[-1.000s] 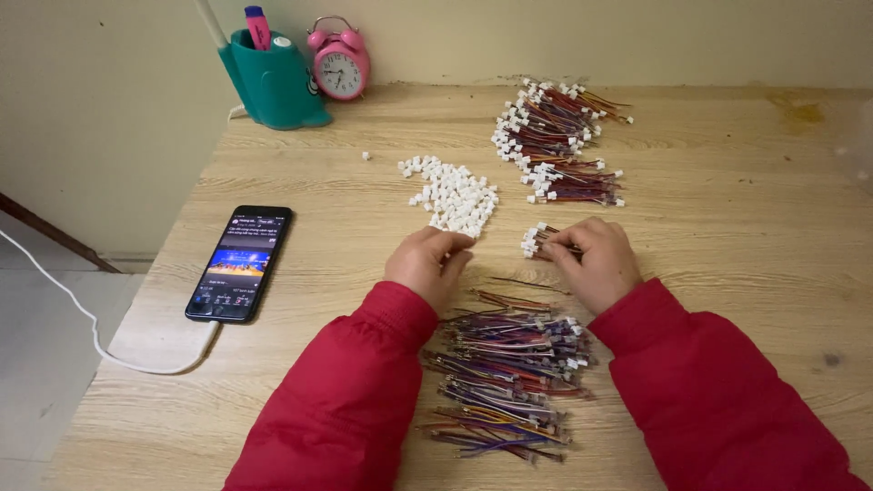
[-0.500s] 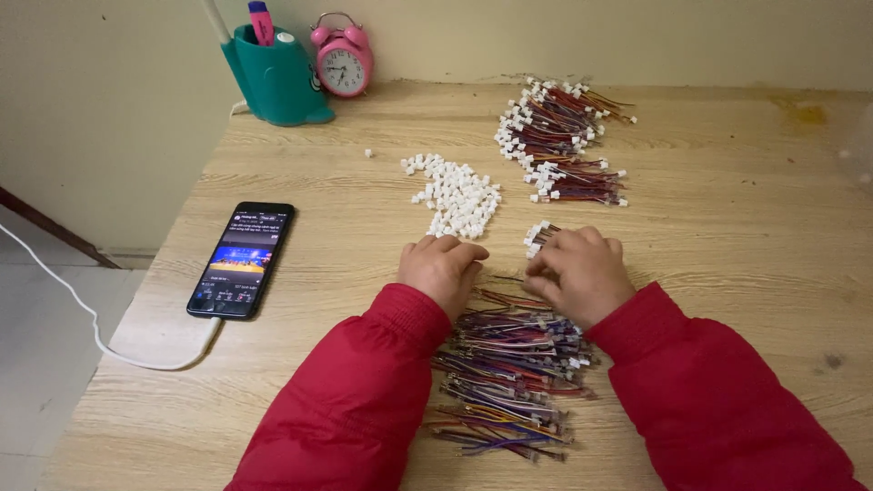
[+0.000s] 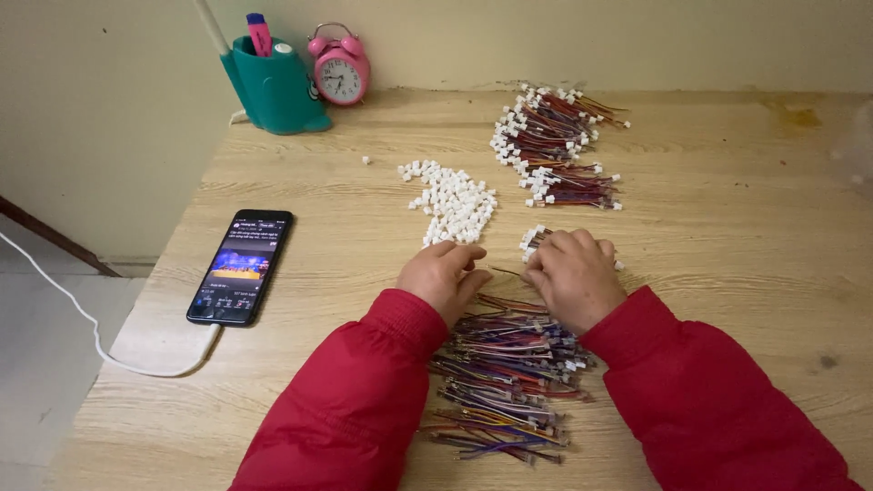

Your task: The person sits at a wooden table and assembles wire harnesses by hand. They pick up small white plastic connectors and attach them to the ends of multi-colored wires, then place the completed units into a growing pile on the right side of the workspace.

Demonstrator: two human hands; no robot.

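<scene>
- Lying on the pale wooden tabletop [image 3: 727, 273] directly in front of the person, a loose heap of thin multicoloured wire leads [image 3: 509, 373] is seen between the two red padded sleeves [image 3: 364, 400], its far edge reaching under both hands.
- The left hand [image 3: 446, 277] is held palm down at the heap's far left edge, fingers curled and pressed together; what is pinched beneath them cannot be told.
- The right hand [image 3: 573, 273] is held beside it, fingers bent down onto the wires; a small bunch of leads with white plug ends [image 3: 532, 238] is touched by its fingertips, but the grip itself is hidden.
- Just beyond the left hand, a scattered pile of small white plastic connector housings [image 3: 453, 200] is spread on the wood.
- Farther back, near the table's far edge, a larger pile of wire leads fitted with white connectors [image 3: 555, 145] is laid out.
- At the far left corner, a teal pen holder [image 3: 273, 86] and a pink round alarm clock [image 3: 339, 73] are set side by side.
- Well to the left, a black smartphone with a lit screen [image 3: 240, 266] is placed flat, with a white charging cable [image 3: 100, 350] plugged into its near end.
</scene>
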